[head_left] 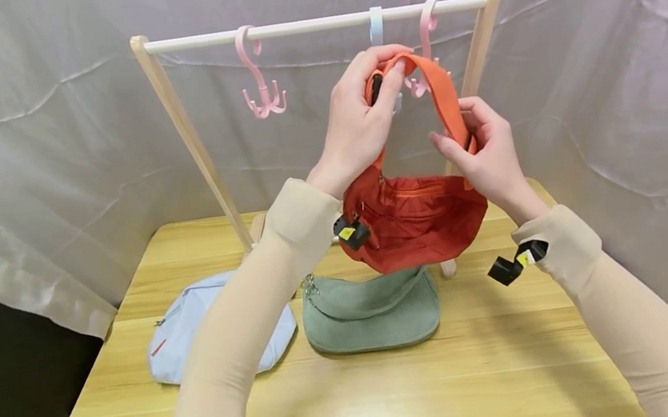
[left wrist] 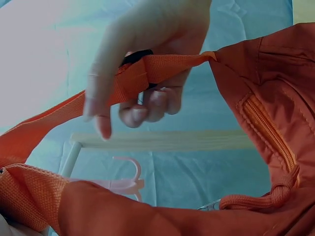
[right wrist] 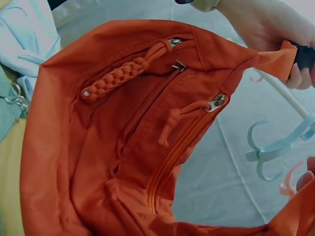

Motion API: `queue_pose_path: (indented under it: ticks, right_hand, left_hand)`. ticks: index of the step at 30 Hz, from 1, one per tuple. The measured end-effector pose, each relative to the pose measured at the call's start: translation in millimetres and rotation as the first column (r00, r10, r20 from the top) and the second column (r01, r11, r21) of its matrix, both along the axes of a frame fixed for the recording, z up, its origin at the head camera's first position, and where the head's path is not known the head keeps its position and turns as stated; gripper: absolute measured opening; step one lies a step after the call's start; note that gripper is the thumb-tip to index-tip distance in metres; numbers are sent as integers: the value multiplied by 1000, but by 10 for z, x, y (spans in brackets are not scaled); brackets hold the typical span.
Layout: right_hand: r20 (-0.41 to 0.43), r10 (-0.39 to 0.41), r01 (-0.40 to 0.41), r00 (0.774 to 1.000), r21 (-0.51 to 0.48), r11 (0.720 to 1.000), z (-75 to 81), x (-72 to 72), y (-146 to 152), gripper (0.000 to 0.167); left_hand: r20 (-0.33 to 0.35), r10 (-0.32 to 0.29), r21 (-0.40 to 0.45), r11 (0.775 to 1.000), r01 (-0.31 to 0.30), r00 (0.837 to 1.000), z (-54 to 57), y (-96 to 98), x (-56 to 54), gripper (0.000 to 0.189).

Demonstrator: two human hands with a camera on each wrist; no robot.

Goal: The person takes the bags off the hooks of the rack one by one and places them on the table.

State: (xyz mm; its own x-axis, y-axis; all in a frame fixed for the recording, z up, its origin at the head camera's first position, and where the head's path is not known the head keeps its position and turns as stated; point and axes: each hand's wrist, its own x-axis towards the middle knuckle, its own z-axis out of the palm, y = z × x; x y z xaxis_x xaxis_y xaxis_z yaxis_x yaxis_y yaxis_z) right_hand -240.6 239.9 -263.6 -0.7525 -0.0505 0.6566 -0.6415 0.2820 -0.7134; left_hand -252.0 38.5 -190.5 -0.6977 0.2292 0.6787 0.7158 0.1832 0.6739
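Observation:
An orange-red shoulder bag (head_left: 416, 225) hangs by its orange strap (head_left: 445, 96) between both hands, above the table and in front of a rack. My left hand (head_left: 361, 105) grips the upper part of the strap beside a black buckle (head_left: 377, 88). Lower down on the other side, my right hand (head_left: 489, 151) holds the strap between thumb and fingers at a second black fitting (left wrist: 138, 58). Zips and a braided cord pull (right wrist: 120, 78) show on the bag's body. Behind the strap hang a light blue hook (head_left: 376, 26) and a pink hook (head_left: 427, 28).
The rack's white rail (head_left: 314, 24) spans two wooden posts, with another pink hook (head_left: 264, 97) toward the left. On the wooden table (head_left: 491, 371) lie a green handbag (head_left: 372, 324) and a pale blue bag (head_left: 194, 310), partly covered by the left forearm.

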Motion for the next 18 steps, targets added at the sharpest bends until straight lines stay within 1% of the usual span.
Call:
queue_pose_path:
  ticks: [2, 6, 12, 15, 18]
  right_hand:
    - [16, 0, 0, 1000, 18, 1000, -44, 23, 21, 30]
    - [43, 30, -31, 999, 26, 999, -131, 65, 60, 29]
    - [72, 114, -113, 991, -21, 993, -279, 119, 143, 31]
    - [90, 105, -105, 990, -7, 994, -368, 137, 192, 32]
    - [116, 74, -78, 991, 30, 996, -460, 149, 231, 32]
  left_hand:
    - [-4, -6, 3, 1000, 6, 1000, -13, -8, 18, 28]
    - [-15, -15, 19, 1000, 15, 1000, -37, -24, 42, 28]
    - [-27, -46, 46, 998, 47, 999, -82, -29, 88, 28]
    - [-45, -55, 61, 996, 58, 997, -108, -25, 105, 27]
    - [-50, -69, 74, 995, 72, 996, -144, -25, 123, 28]
